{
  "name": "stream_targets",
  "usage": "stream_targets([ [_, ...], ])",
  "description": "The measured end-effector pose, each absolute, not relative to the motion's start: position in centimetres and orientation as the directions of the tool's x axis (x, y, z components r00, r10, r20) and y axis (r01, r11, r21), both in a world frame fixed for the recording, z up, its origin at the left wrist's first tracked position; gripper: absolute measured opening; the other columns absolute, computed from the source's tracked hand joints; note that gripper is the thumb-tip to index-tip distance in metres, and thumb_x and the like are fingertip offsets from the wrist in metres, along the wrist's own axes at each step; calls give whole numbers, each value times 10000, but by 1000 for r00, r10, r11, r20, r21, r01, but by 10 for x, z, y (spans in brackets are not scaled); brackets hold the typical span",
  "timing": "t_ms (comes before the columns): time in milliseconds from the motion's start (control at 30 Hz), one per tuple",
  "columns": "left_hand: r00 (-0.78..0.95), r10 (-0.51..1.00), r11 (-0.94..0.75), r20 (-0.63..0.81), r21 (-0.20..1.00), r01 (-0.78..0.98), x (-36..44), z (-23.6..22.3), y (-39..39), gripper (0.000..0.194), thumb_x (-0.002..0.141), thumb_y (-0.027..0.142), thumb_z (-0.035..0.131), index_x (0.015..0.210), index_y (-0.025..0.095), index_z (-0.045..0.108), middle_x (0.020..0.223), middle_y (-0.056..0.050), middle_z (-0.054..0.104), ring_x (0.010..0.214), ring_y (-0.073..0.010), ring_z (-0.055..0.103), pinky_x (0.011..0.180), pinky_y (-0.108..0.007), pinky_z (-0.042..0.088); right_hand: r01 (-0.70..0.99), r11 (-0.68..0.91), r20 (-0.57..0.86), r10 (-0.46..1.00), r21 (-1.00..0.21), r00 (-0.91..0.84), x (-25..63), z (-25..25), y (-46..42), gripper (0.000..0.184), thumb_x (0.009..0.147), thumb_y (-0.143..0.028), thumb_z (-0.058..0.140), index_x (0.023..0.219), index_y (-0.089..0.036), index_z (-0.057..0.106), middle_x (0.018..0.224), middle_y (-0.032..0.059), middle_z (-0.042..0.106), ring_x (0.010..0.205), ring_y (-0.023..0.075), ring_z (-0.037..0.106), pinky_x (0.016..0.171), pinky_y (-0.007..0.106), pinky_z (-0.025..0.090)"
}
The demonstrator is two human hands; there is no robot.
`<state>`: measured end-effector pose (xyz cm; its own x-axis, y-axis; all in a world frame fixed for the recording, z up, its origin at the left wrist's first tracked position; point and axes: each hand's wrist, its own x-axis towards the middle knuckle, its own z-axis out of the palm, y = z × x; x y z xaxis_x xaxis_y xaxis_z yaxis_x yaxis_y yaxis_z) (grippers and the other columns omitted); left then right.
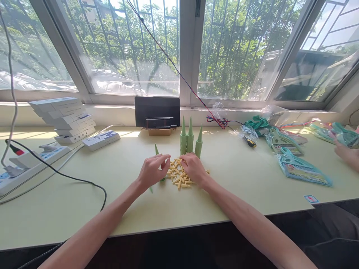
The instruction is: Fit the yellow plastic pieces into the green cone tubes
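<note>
My left hand point(153, 170) is bent over the table at the left side of a pile of small tan T-shaped pegs point(182, 184). Its thumb and fingers curl toward each other; whatever they hold is too small to make out. A green cone point(156, 149) rises just behind this hand, and bits of green show beneath it. My right hand point(194, 169) reaches over the pile's right side with bent, closed fingers, their contents hidden. Directly beyond it stand three pale green towers with pointed tops point(190, 137), their lower parts partly covered by the hand.
A black tablet point(157, 111) leans on a small stand by the window. White boxes point(66, 117) and a power strip point(33, 166) with cables lie left. To the right are a screwdriver point(249, 142), bagged green dustpan sets point(304, 168) and another person's hand point(347, 155).
</note>
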<state>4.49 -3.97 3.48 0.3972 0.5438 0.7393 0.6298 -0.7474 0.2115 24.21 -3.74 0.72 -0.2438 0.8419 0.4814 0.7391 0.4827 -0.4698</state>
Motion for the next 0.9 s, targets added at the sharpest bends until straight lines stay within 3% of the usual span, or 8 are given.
stream_targets([
  [200,469,430,-778,771,53,626,60,58,-52,185,879,226,493,875,202,677,531,12,567,499,-121,499,508,-241,413,812,461,474,839,-358,-267,235,6,-32,169,925,-160,578,818,-160,709,835,78,604,871,195,555,715,274,435],
  [600,343,458,-816,820,234,529,118,96,-25,236,877,236,454,878,181,684,554,3,564,515,-133,491,554,-270,423,829,411,444,867,-380,-226,232,7,-31,142,865,-136,590,741,-140,658,802,81,629,745,172,545,637,264,395],
  [767,543,393,-832,742,36,553,114,83,8,225,859,216,442,783,202,654,522,3,544,518,-144,484,522,-260,362,830,419,451,861,-368,-234,234,1,-26,151,866,-135,605,721,-141,649,785,77,630,763,180,547,663,274,395],
  [900,593,261,-842,762,-120,526,89,63,20,182,850,151,468,784,195,633,490,30,510,470,-123,450,482,-240,325,818,421,467,857,-391,-218,235,-1,-26,128,880,-143,609,760,-142,653,802,74,628,786,185,554,685,280,407],
])
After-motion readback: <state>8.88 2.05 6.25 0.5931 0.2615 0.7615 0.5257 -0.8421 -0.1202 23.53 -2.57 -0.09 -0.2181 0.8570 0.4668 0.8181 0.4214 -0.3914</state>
